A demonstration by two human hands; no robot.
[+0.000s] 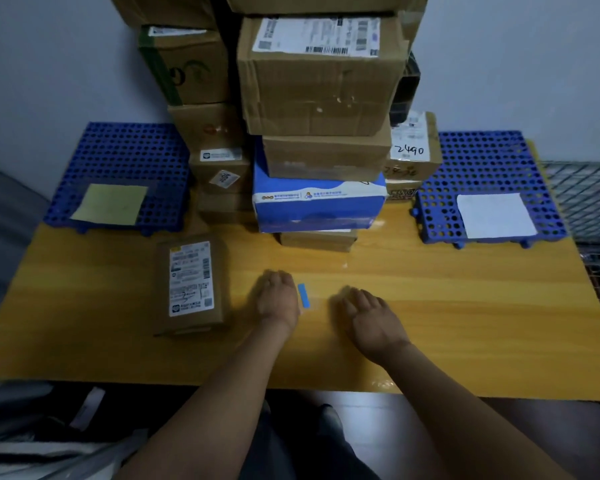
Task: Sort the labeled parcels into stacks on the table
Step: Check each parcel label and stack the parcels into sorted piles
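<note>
Near the front middle of the desk (447, 306), the fingers (274, 278) of the left hand (278, 301) and the right hand (373, 318) are lying loosely spread, palms down, holding nothing. A small blue strip (304, 294) is lying between the two hands. Just beyond the left hand, a labeled parcel (191, 284) is resting flat, label up. Farther back, a stack of parcels (319, 109) is standing between the left mat (118, 154), which is carrying a yellow sheet (110, 204), and the right mat (482, 157), which is carrying a white sheet (496, 214).
</note>
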